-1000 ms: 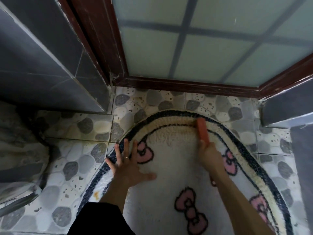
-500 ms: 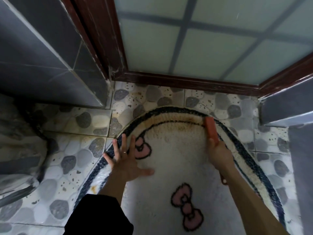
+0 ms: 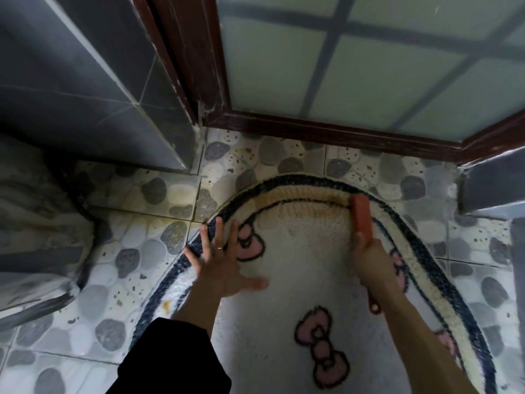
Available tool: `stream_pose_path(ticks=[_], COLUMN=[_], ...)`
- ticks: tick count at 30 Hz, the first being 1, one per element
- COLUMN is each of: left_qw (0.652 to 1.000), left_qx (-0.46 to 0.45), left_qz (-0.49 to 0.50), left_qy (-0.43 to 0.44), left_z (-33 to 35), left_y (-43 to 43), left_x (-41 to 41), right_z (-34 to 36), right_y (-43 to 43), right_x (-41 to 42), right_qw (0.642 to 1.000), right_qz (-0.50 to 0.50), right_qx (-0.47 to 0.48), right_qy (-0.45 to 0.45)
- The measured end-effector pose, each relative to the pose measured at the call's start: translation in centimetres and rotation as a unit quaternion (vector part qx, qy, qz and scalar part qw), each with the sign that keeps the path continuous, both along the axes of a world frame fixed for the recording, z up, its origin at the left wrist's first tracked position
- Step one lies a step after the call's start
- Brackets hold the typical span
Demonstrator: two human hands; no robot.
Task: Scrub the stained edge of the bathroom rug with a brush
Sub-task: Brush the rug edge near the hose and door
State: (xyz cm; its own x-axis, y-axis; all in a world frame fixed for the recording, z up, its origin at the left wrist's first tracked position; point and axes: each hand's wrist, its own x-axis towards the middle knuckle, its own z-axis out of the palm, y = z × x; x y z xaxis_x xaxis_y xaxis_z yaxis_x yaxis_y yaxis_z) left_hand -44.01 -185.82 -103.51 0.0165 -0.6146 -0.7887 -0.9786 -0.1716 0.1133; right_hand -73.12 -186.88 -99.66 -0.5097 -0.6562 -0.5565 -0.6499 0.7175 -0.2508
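R hand (image 3: 369, 260) w/ brush (image 3: 361, 214) on rug (image 3: 298, 280) edge

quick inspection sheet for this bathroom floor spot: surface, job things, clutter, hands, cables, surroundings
surface: pebble-pattern floor tiles, speckled, pale grout lines
job's things: white rug with pink bows and a dark border, lying flat; brownish stain along its far curved edge; red brush with its head on the right end of the stained band
clutter: grey mottled object at the left edge, unclear what it is
hands: left hand flat with fingers spread, pressing on the rug's left side; right hand grips the brush handle
cables: nothing seen
surroundings: frosted glass door in a dark red frame; dark grey tiled wall at left
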Motion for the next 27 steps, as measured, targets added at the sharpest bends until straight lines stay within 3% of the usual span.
stream_pose_path(ticks=[2,5,8,11,13,16,19,20,23,27], left_qw=[1.0,1.0,1.0,1.0,1.0,1.0,1.0,0.999,1.0,1.0], left_qx=[0.008,0.008,0.007,0.004,-0.002,0.011,0.016,0.028,0.013,0.014], left_qz=[0.014,0.002,0.007,0.01,0.006,0.015,-0.004,0.01,0.005,0.003], left_qy=[-0.002,-0.022,-0.019,-0.012,-0.013,-0.01,-0.025,-0.027,-0.016,-0.014], left_z=[-0.3,-0.4,0.2,0.2,0.0,-0.1,-0.2,0.1,0.5,0.2], left_y=[0.1,-0.1,0.1,0.0,0.1,0.0,-0.2,-0.2,0.0,0.0], left_x=[0.0,0.1,0.1,0.1,0.2,0.1,-0.2,-0.1,-0.1,0.0], right_z=[-1.5,-3.4,-2.8,0.4,1.3,-1.8,-4.3,-3.9,-1.4,0.7], right_y=[-1.1,-2.9,-3.9,-1.7,-0.3,-0.9,-2.4,-3.0,-4.3,-2.1], right_x=[6.0,16.0,12.6,1.4,-1.6,5.6,15.7,16.5,10.1,0.6], right_qw=[0.995,0.972,0.977,0.995,0.999,0.998,0.978,0.972,0.967,0.995], right_qz=[0.014,0.127,0.171,0.098,0.037,0.007,0.105,0.146,0.212,0.098], right_qx=[-0.041,-0.026,0.04,0.025,0.01,-0.015,-0.005,0.009,0.042,0.021], right_qy=[-0.089,-0.196,-0.125,-0.016,0.028,-0.055,-0.178,-0.182,-0.137,-0.004])
